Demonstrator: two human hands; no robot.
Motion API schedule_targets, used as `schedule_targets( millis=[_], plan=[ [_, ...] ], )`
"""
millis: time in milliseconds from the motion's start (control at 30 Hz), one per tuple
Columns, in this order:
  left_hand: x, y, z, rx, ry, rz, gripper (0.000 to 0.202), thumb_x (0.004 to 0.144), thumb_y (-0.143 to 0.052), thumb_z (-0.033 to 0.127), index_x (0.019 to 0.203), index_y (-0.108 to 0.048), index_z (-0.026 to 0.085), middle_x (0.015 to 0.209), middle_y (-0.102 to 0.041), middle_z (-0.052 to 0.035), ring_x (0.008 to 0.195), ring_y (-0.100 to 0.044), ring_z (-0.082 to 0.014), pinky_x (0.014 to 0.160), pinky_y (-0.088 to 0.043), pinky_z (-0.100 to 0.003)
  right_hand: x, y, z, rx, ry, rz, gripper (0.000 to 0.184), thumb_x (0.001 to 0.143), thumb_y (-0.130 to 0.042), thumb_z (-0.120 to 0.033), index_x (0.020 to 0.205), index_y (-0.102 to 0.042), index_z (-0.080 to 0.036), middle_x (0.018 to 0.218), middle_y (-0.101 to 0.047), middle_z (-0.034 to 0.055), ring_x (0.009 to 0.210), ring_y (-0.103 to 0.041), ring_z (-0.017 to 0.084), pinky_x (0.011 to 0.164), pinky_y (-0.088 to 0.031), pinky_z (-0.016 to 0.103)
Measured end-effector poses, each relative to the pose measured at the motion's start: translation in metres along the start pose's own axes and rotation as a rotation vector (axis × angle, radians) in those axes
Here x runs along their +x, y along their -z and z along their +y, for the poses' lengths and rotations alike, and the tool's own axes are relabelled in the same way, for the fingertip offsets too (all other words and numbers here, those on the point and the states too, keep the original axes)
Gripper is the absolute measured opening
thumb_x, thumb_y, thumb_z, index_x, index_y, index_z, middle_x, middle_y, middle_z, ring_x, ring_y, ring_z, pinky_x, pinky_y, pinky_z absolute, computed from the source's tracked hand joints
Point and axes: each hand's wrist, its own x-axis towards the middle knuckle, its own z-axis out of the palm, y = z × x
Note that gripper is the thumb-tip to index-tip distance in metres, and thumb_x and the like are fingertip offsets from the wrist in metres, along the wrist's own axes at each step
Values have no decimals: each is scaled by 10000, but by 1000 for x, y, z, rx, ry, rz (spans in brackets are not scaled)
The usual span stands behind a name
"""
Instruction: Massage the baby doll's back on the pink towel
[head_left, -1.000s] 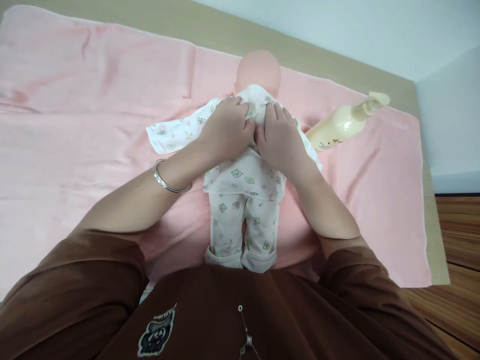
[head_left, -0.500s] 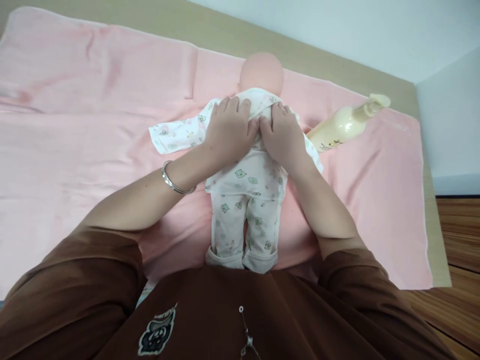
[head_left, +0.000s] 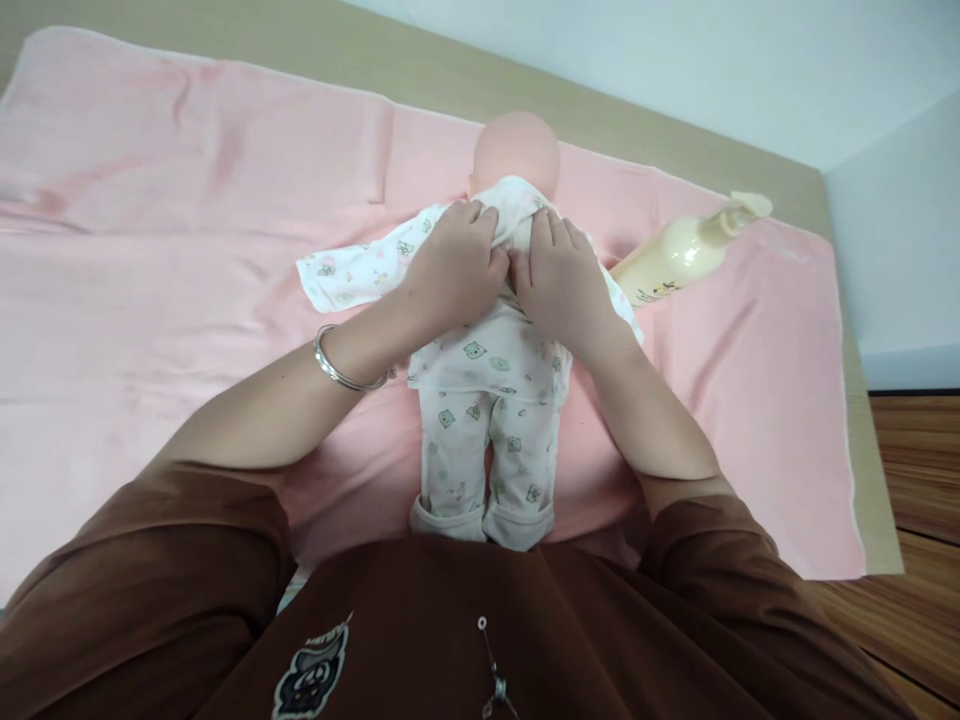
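A bald baby doll (head_left: 517,150) lies with its head away from me, wearing a white printed baby shirt (head_left: 491,350) and matching trousers (head_left: 454,450). No face shows. My left hand (head_left: 459,265) is closed on the shirt's upper part, left of the middle, with its fingers curled into the cloth. Just to the right, my right hand (head_left: 562,275) holds the shirt too, fingers bent over it. The thumbs are close together over a small dark gap in the fabric. Both fingertips are partly hidden. One sleeve (head_left: 352,272) stretches out flat to the left.
A pale yellow pump bottle (head_left: 679,255) lies tilted to the right of the doll. Under everything spreads a pink cloth (head_left: 187,330) on a light wooden table (head_left: 420,60). White walls (head_left: 675,80) stand behind, and a brown wooden floor (head_left: 919,470) shows at the right.
Both hands have shifted slightly on the shirt. The left fingers are more curled, the right fingers have drawn down a little, and a dark gap shows between the thumbs.
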Motion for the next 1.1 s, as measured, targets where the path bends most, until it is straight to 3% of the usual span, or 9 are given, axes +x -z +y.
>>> schedule_targets(
  millis=[133, 233, 400, 533, 600, 733, 867, 1100],
  plan=[
    [14, -3, -8, 44, 133, -42, 248, 1066, -390, 346, 1101, -613, 242, 1214, -700, -146, 1240, -615, -345, 1094, -473, -568, -17, 7, -23, -34, 10, -34, 631, 1077, -370, -370, 1620, -341, -49, 1731, -345, 262, 1657, -300, 429, 1367, -245, 654],
    [16, -3, -7, 100, 160, -72, 252, 1041, -391, 281, 1134, -611, 198, 1224, -693, -182, 1234, -632, -357, 1109, -464, -559, -22, 7, -30, -15, 13, -16, 608, 1073, -368, -348, 1620, -366, -83, 1734, -363, 227, 1662, -296, 423, 1369, -238, 675],
    [-3, 11, 16, 94, 122, -81, 461, 1071, -290, 367, 1402, -553, 182, 1489, -609, -149, 1431, -499, -359, 1272, -360, -596, -6, 9, -16, 40, -42, -40, 579, 1103, -234, -310, 1605, -390, -68, 1702, -425, 219, 1657, -340, 360, 1365, -311, 610],
    [-20, 27, 45, 244, 102, -211, 550, 1093, -347, 248, 1575, -421, -8, 1674, -431, -237, 1611, -357, -395, 1375, -267, -514, 12, 7, 1, 16, -133, -62, 571, 1131, -183, -328, 1516, -482, -30, 1617, -520, 248, 1613, -427, 322, 1360, -345, 521],
    [-22, 30, 52, 309, 66, -271, 549, 1091, -374, 180, 1599, -389, -29, 1704, -385, -244, 1648, -301, -393, 1397, -230, -500, 17, 5, 7, 5, -136, -64, 570, 1138, -189, -347, 1475, -511, -17, 1571, -556, 261, 1587, -464, 321, 1351, -357, 510],
    [-15, 24, 39, 246, 52, -208, 430, 1065, -352, 149, 1417, -584, 61, 1538, -554, -188, 1548, -450, -317, 1374, -301, -459, 16, -1, 13, 7, -48, -15, 585, 1139, -208, -405, 1494, -491, -36, 1540, -572, 258, 1567, -477, 348, 1323, -377, 566],
    [-1, 6, 12, 98, 43, -81, 434, 1075, -264, 270, 1338, -607, 230, 1444, -613, -92, 1444, -488, -275, 1319, -342, -507, 3, -2, 5, 0, -4, 7, 647, 1124, -231, -443, 1571, -406, -10, 1636, -478, 282, 1607, -408, 395, 1336, -333, 634],
    [8, -7, -6, 93, 56, 10, 367, 1059, -311, 367, 1268, -585, 240, 1346, -667, -119, 1308, -552, -316, 1186, -401, -566, -16, 1, -18, 33, -5, 11, 673, 1104, -261, -434, 1587, -390, 16, 1684, -424, 277, 1635, -352, 435, 1364, -275, 678]
  ],
)
